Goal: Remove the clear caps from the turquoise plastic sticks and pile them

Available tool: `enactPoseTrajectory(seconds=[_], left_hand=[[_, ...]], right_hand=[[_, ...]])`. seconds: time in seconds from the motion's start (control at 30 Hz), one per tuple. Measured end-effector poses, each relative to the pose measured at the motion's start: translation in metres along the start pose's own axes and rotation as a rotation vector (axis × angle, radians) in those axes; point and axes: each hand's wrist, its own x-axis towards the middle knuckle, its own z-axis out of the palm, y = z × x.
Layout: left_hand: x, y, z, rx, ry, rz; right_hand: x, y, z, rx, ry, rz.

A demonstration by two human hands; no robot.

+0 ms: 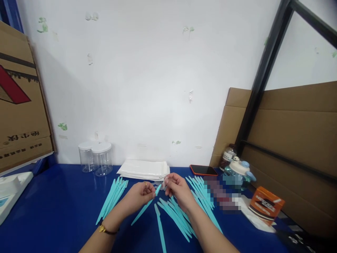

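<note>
Between the thumb and fingers of my left hand (142, 194) is a slim turquoise eyebrow razor (143, 212), slanting with its handle down to the left. My right hand (179, 189) pinches a small clear piece (165, 182) close to the razor's upper tip; its exact kind is too small to tell. Behind my fingers lie some small clear bits, partly hidden. A single razor (159, 228) rests in front of my hands. More razors lie in a left pile (113, 198), a middle pile (176, 214) under my right wrist, and a right pile (204, 196).
White packets (143, 168) are stacked by the wall, right of two clear jars (102, 161) with white lids. A phone (203, 170), a brown bottle (228, 156), a teal drinking bottle (238, 174) and an orange box (266, 205) stand or lie at right. Cardboard (23, 105) borders the blue table.
</note>
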Motion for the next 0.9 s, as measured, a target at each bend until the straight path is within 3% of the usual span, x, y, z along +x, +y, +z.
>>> enactPoseTrajectory(seconds=[0.9], left_hand=[[0.003,-0.005,0.004,0.032,0.009,0.021]], right_hand=[[-0.005,-0.001,0.009,-0.082,-0.058,0.076]])
